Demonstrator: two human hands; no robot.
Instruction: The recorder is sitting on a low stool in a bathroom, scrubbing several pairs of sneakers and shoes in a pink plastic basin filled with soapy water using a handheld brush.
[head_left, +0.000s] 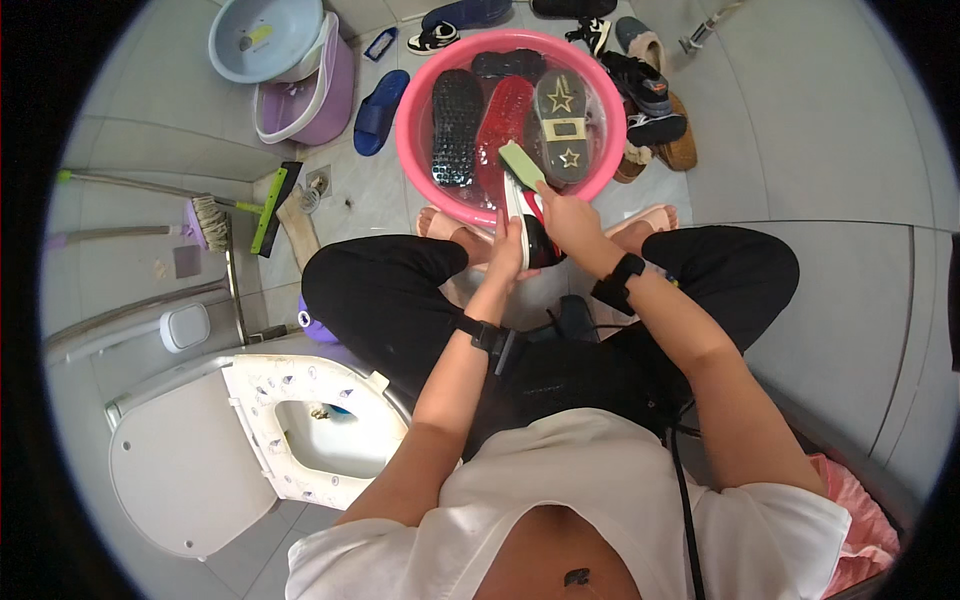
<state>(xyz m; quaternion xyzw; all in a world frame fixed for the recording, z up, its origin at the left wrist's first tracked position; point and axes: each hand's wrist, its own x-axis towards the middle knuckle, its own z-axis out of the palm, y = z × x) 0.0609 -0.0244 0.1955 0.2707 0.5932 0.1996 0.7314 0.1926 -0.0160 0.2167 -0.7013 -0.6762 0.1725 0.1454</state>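
Observation:
My left hand (507, 251) grips a black, white and red sneaker (534, 238) tilted over the near rim of a pink plastic basin (414, 176). In my right hand (574, 226) is a green scrubbing brush (523, 165), its head against or just above the sneaker's far end; the bristles are hidden from me. Shoes lie sole up in the basin's water: one with a black sole (456, 124), one with a red sole (510, 112) and one with a grey, star-patterned sole (564, 142). A further dark sole (508, 64) lies across the back.
Several shoes, among them a black pair (637, 82), crowd the floor right of the basin. Left stand a blue slipper (380, 112), a purple bucket (330, 105) and a blue washbasin (281, 60). A squeegee (276, 210) leans nearby. The toilet seat (251, 420) is at my left.

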